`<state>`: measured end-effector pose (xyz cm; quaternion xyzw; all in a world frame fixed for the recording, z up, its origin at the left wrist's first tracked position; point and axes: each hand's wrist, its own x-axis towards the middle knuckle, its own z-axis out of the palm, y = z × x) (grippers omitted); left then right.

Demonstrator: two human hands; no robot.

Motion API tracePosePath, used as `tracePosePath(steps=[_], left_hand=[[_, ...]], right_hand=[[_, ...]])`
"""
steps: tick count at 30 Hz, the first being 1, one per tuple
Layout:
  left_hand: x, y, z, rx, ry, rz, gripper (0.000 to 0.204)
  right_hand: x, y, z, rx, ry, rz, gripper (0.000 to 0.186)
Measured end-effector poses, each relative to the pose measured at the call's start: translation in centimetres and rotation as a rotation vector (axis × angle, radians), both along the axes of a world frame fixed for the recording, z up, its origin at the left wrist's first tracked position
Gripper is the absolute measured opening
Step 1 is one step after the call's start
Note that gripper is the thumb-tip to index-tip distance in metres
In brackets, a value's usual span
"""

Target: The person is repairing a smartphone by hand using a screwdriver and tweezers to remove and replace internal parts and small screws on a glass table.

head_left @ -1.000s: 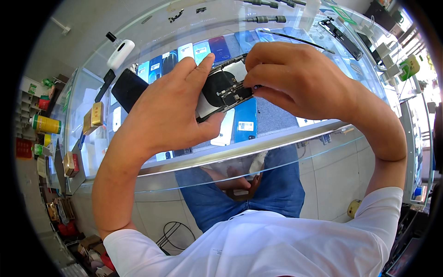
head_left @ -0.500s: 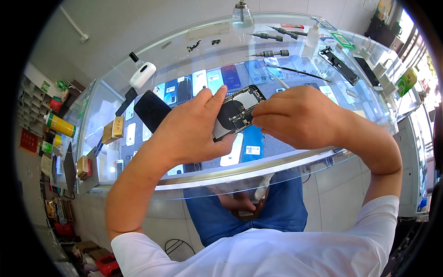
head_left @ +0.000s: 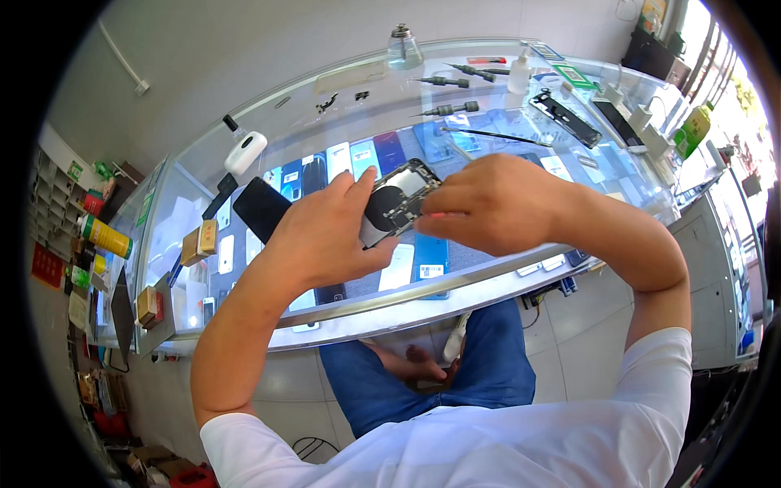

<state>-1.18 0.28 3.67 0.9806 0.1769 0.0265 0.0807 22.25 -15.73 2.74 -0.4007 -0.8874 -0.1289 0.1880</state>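
Note:
My left hand [head_left: 325, 236] grips an opened phone [head_left: 384, 210] with bare metal back plate, dark round coil and exposed board. My right hand [head_left: 496, 203] is closed, its fingertips pinched at the phone's right edge; whatever they hold is hidden. A black screen panel [head_left: 262, 210] lies angled just left of my left hand, partly covered by it. Beneath, rows of boxed or loose blue, white and dark phones [head_left: 389, 149] show through the glass counter [head_left: 439, 53]. A thin black rod tool [head_left: 496, 135] lies behind my right hand.
Screwdrivers [head_left: 455, 108], a dropper bottle [head_left: 519, 75], a glass jar [head_left: 403, 50] and a phone frame [head_left: 565, 118] sit on the back and right. A white device [head_left: 246, 153] and gold boxes [head_left: 198, 242] are at left. Charger blocks [head_left: 643, 115] stand at far right.
The view has shifted, so the counter and my hands sit lower in the picture than a second ago. Both hands remain on the opened phone, with the right fingertips still pinched at its edge.

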Motion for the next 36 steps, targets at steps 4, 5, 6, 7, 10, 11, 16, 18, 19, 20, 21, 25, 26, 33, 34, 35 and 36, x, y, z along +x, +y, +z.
tracePosePath(steps=[4,5,6,7,10,11,16,18,19,20,21,25,26,33,34,35,36], left_hand=[[0.0,0.2,0.9,0.024,0.096,0.039,0.098],[-0.2,0.3,0.8,0.024,0.007,0.025,0.095],[0.0,0.2,1.1,-0.024,0.03,0.054,0.092],[0.4,0.1,1.8,-0.071,0.055,0.086,0.09],[0.8,0.7,1.3,-0.118,0.016,0.175,0.078],[1.0,1.1,1.1,-0.145,-0.005,0.199,0.076],[0.9,3.9,-0.3,-0.348,-0.063,0.178,0.053],[0.9,4.4,-0.1,-0.517,-0.053,0.2,0.046],[1.0,4.1,0.0,-0.651,-0.078,0.24,0.042],[1.0,4.0,0.0,-0.784,-0.105,0.281,0.038],[1.1,4.7,-0.3,-0.85,-0.149,0.278,0.029],[1.0,5.2,-1.1,-1.286,-0.386,0.191,0.029],[1.0,5.1,-1.2,-1.346,-0.445,0.173,0.03],[1.5,4.5,-2.3,-1.598,-0.699,0.024,0.042],[1.5,4.6,-2.4,-1.599,-0.716,0.004,0.043],[1.7,4.4,-2.5,-1.599,-0.732,-0.016,0.044],[1.7,4.2,-2.7,-1.601,-0.747,-0.029,0.045]], right_hand=[[4.4,0.4,2.7,0.027,0.115,-0.157,0.014],[6.4,0.6,3.6,0.025,0.183,-0.259,0.016],[8.6,0.5,4.5,0.021,0.248,-0.365,0.018],[10.8,0.1,4.7,0.016,0.251,-0.48,0.019],[12.7,-0.7,5.0,-0.167,0.311,-0.657,0.02],[12.3,-0.6,4.8,-0.255,0.334,-0.667,0.021],[5.4,1.2,3.0,-0.415,0.168,-0.748,0.038],[3.9,1.7,0.3,-0.274,0.068,-0.692,0.038],[3.4,2.0,-0.4,-0.262,0.051,-0.699,0.039],[3.1,1.9,-0.7,-0.305,0.076,-0.712,0.038],[2.3,1.6,0.3,-0.342,0.097,-0.722,0.038],[3.5,1.3,0.3,-0.257,0.224,-0.58,0.041],[4.2,1.1,0.5,-0.282,0.3,-0.54,0.041],[5.7,1.3,1.6,-0.407,1.022,-0.107,0.035],[5.5,1.2,1.7,-0.44,1.073,-0.099,0.032],[5.4,1.1,2.1,-0.472,1.123,-0.091,0.029],[5.2,1.1,2.0,-0.51,1.178,-0.081,0.028]])
